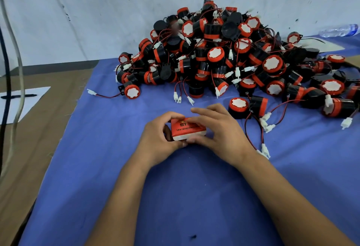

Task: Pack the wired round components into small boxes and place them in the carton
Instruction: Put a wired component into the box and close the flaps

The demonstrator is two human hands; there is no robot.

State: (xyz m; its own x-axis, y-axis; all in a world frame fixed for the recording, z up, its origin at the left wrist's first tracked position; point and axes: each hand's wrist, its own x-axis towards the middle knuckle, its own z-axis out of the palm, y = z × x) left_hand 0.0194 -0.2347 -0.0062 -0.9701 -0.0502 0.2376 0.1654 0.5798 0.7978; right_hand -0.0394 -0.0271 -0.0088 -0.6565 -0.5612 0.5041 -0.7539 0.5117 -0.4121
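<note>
Head view, centre of frame, near to far. Small box [187,128], red with a white lower edge, on blue cloth [116,167], pinched by left hand [159,134] at its left end and right hand [216,128] curled over top and right end. Probably light thin card, easily crushed; best held by the end edges. Contents and flap state hidden under fingers. Beyond, upper right: pile of round parts [224,54], hard plastic, wires likely to snag. Carton not visible.
</note>
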